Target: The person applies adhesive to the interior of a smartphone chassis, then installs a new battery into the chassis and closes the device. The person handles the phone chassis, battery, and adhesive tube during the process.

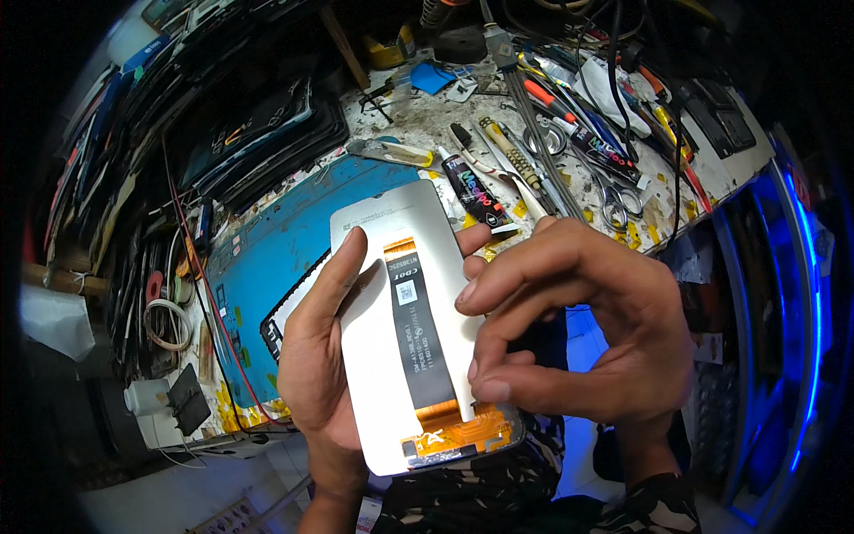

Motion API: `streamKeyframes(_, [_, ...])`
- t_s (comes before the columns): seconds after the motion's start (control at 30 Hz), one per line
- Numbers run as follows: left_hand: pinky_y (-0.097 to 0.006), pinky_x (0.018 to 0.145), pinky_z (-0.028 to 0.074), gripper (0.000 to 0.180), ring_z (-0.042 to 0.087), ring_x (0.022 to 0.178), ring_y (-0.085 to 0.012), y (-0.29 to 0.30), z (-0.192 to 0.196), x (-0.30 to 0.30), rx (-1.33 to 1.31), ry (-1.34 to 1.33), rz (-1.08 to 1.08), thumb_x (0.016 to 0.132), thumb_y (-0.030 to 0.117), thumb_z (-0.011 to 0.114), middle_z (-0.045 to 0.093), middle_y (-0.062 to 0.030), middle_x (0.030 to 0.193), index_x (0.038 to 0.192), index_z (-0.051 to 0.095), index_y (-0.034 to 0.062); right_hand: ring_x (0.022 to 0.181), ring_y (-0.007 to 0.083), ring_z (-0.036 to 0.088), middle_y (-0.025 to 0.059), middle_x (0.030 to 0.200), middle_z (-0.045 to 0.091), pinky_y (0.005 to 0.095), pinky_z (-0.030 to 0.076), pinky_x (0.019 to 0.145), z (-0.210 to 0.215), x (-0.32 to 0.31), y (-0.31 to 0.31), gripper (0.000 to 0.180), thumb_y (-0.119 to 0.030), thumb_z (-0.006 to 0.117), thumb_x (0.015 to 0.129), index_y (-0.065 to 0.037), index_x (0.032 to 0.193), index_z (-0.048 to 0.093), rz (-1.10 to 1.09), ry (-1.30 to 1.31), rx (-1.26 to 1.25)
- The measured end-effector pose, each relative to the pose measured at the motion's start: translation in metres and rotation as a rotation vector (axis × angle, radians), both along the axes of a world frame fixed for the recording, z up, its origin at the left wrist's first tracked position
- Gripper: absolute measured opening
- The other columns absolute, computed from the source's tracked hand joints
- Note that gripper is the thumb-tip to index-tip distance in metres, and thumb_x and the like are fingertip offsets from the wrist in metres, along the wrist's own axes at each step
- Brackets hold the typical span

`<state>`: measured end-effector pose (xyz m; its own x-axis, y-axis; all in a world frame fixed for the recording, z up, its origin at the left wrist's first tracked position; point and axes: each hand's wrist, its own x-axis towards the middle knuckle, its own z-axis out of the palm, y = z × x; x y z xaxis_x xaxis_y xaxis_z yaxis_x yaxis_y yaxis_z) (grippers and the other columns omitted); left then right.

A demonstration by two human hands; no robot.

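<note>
There are two hands (316, 356) (627, 298), one phone display panel (374, 374), one dark flex cable (418, 338), one blue mat (267, 258), two black tubes (471, 191) (605, 151), one pair of scissors (608, 186), one bright blue scrap (433, 78), one bench (405, 111).

We recorded one open stretch of blue mat (285, 214), bounded by a stack of dark panels (267, 147) to the upper left, a utility knife (387, 152) at its far end and the pale display panel (366, 378) nearer us. We listed as obstacles the left hand (311, 356), closing off the panel's left edge, and the right hand (640, 329), curled at its right edge. Farther right, we noted only narrow gaps among the black glue tube (471, 191), scissors (617, 202) and tools.
</note>
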<state>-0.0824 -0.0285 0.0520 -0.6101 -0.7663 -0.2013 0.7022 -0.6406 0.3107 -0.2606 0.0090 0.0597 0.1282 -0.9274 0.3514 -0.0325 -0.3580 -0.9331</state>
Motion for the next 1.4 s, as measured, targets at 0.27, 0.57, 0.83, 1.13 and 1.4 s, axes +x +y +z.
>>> streamKeyframes(0.27, [-0.041, 0.096, 0.049, 0.066, 0.057, 0.114, -0.0299, 0.001, 0.0, 0.003, -0.302, -0.126, -0.007, 0.101, 0.041, 0.029, 0.054, -0.0184, 0.124, 0.143, 0.026, -0.0092, 0.091, 0.0146, 0.066, 0.009, 0.08, 0.072, 0.0331, 0.043, 0.095, 0.006, 0.002, 0.007, 0.043, -0.001, 0.08, 0.066, 0.002, 0.104, 0.06, -0.047, 0.013, 0.2])
streamKeyframes(0.57, [-0.046, 0.109, 0.037, 0.065, 0.044, 0.131, -0.0343, 0.011, 0.0, 0.005, -0.524, -0.412, 0.061, 0.092, 0.021, 0.054, 0.048, -0.0199, 0.13, 0.143, 0.025, -0.0072, 0.089, 0.014, 0.067, 0.0102, 0.101, 0.063, 0.0267, 0.053, 0.083, -0.003, 0.01, 0.008, 0.053, -0.005, 0.081, 0.073, -0.001, 0.12, 0.057, 0.005, 0.054, 0.146])
streamKeyframes(0.83, [-0.042, 0.106, 0.04, 0.071, 0.048, 0.126, -0.0302, 0.012, -0.011, 0.001, -0.629, -0.397, 0.151, 0.09, 0.018, 0.061, 0.048, -0.0171, 0.128, 0.145, 0.023, -0.0061, 0.098, 0.0209, 0.057, 0.0023, 0.09, 0.064, 0.0346, 0.043, 0.088, 0.006, 0.008, 0.007, 0.037, -0.018, 0.084, 0.072, -0.009, 0.104, 0.067, 0.042, 0.281, 0.041])
streamKeyframes(1.13, [-0.053, 0.1, 0.047, 0.103, 0.053, 0.117, -0.0291, 0.008, -0.013, -0.002, -0.552, -0.343, 0.388, 0.074, 0.036, 0.081, 0.048, -0.0119, 0.122, 0.146, 0.018, -0.0041, 0.087, 0.0179, 0.065, 0.0043, 0.09, 0.069, 0.0313, 0.047, 0.081, -0.012, 0.002, 0.005, 0.023, -0.003, 0.081, 0.073, -0.007, 0.086, 0.062, 0.107, -0.086, -0.079])
streamKeyframes(1.4, [-0.059, 0.105, 0.039, 0.107, 0.047, 0.122, -0.0295, 0.007, -0.007, 0.003, -0.541, -0.655, 0.606, 0.076, 0.056, 0.07, 0.041, -0.0109, 0.13, 0.15, 0.014, 0.0017, 0.085, 0.0252, 0.07, 0.0209, 0.088, 0.07, 0.0341, 0.055, 0.075, -0.018, 0.005, 0.017, 0.036, 0.013, 0.075, 0.072, -0.001, 0.098, 0.054, 0.087, -0.36, -0.008])
